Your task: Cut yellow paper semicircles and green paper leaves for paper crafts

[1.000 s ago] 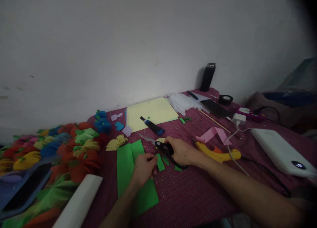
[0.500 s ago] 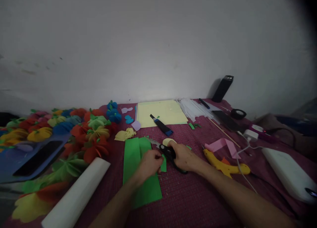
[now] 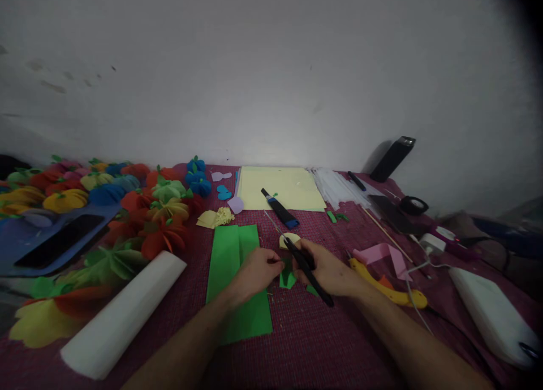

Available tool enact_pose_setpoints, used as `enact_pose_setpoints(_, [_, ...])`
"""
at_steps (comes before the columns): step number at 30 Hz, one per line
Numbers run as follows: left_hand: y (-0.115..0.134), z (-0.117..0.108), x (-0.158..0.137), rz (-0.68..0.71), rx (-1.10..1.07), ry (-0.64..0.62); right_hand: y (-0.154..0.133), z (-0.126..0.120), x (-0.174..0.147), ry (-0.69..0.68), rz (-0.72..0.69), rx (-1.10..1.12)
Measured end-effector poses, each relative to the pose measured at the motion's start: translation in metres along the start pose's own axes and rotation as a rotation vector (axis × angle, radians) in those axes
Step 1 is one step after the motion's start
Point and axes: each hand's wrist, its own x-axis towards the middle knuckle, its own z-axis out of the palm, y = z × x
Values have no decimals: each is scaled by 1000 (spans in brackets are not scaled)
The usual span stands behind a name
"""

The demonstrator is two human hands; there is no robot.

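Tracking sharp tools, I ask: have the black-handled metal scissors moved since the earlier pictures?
Yes: the scissors swung forward, their tips nearer the resting black-and-blue utility knife.

Between the arms [image 3: 405, 333], nearer than the left grip [image 3: 258, 271] and right grip [image 3: 326, 267], a bare stretch of surface [image 3: 314, 345] left room. The scissors [image 3: 309, 272] jutted toward the cutter [image 3: 280, 209], obstructing the way ahead. The roll [image 3: 123, 316] and flowers [image 3: 168, 211] walled off the left; the glue gun [image 3: 394, 293] and power bank [image 3: 487, 311] crowded the right. Farther off, flat sheets [image 3: 292, 178] lay low enough to pass over, up to the wall [image 3: 271, 79].
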Motion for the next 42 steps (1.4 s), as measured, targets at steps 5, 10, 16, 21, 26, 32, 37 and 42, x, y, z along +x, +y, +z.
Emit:
enact_pose_setpoints(5, [6,0,-3,-9,-44,-36,9,9,4,65,-8,-25])
enact_pose_setpoints(10, [8,2,-5,-30,-93,-95,3,6,4,61,-31,-49])
enact_pose_setpoints(16, [11,2,-6,-26,-126,-126,5,6,4,88,-59,-101])
enact_pose_setpoints(21, [12,2,-6,15,-153,-146,6,6,4,95,-58,-141])
enact_pose_setpoints(26, [5,3,-4,133,-265,-223,4,5,3,85,-63,-146])
enact_pose_setpoints(32, [4,10,-3,159,-365,-236,3,3,3,99,-54,-141])
enact_pose_setpoints(37, [7,14,-3,131,-405,-165,4,4,2,106,-72,-112])
enact_pose_setpoints(42, [14,7,-6,6,-342,-102,0,-10,4,197,-76,72])
